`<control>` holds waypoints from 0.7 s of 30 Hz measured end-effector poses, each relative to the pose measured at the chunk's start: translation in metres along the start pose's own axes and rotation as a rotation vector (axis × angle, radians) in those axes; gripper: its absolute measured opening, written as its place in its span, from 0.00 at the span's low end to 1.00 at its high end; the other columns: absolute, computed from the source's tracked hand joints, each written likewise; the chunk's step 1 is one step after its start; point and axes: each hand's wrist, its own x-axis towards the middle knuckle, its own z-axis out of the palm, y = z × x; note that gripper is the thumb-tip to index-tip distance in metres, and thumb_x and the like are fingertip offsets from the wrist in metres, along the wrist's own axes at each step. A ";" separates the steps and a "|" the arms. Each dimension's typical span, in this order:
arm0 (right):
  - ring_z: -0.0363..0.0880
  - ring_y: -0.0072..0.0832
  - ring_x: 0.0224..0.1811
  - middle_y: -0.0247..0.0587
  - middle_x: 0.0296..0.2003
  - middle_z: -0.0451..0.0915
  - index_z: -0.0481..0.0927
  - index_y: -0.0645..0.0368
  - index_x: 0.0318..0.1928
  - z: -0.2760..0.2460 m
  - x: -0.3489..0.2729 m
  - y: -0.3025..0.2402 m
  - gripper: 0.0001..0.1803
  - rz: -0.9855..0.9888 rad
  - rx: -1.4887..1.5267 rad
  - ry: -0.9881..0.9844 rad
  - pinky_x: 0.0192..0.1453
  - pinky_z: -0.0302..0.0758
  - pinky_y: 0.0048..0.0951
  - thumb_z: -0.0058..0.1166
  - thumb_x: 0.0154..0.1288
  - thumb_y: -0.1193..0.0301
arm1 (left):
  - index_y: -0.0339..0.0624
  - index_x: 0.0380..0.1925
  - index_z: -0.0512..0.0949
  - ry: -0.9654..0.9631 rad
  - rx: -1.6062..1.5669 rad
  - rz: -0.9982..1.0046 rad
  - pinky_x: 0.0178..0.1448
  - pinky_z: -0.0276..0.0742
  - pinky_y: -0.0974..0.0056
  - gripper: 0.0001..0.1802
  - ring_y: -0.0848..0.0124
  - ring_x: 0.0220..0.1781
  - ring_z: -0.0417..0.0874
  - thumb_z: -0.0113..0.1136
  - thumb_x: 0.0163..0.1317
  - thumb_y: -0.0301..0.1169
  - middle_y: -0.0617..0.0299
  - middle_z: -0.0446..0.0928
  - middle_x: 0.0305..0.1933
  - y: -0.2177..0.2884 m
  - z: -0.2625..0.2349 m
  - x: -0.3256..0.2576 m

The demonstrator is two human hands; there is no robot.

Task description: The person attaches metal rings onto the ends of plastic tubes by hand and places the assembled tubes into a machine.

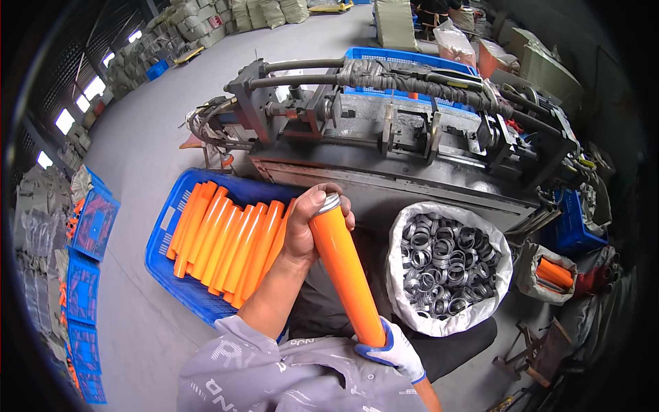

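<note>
Grey floor runs far back in this big room, and a worktop with a dark metal machine on it stands in front of us. On our left, a blue basket has other tubes lying side by side in it. On our right, a white sack is full of loose rings.

One orange tube is close to our body, between the basket and the sack. It tilts, with its top end leaning left and away from us. A metal ring is at that top end, but we cannot tell how snugly it fits. Our bare left grip is wrapped around the top end, by the ring. Our right grip, in a white and blue glove, is clamped on the low end.

To do this well, we think the ring should sit flat and even, not tipped. We should hold the low end firmly so the tube does not slip, push in line with the tube, and mind our bare fingers near the metal edge.
</note>
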 end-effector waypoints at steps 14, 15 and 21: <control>0.81 0.23 0.46 0.36 0.43 0.84 0.77 0.61 0.55 -0.009 -0.002 0.005 0.34 -0.088 -0.064 0.088 0.55 0.77 0.30 0.79 0.50 0.61 | 0.38 0.65 0.65 -0.328 0.075 0.023 0.46 0.86 0.57 0.47 0.57 0.44 0.86 0.76 0.50 0.48 0.45 0.80 0.43 -0.011 0.044 -0.023; 0.80 0.23 0.46 0.36 0.44 0.83 0.77 0.61 0.55 -0.008 -0.003 0.008 0.34 -0.080 -0.066 0.102 0.55 0.76 0.30 0.79 0.51 0.61 | 0.38 0.65 0.63 -0.329 0.121 -0.017 0.51 0.82 0.57 0.47 0.60 0.48 0.84 0.76 0.50 0.46 0.48 0.80 0.46 -0.011 0.052 -0.037; 0.76 0.23 0.51 0.36 0.49 0.80 0.74 0.62 0.60 -0.005 -0.008 -0.008 0.38 -0.050 -0.074 0.145 0.59 0.73 0.30 0.78 0.51 0.62 | 0.38 0.66 0.63 -0.368 0.311 -0.159 0.63 0.75 0.52 0.48 0.60 0.59 0.80 0.80 0.45 0.35 0.50 0.80 0.53 -0.031 0.044 -0.067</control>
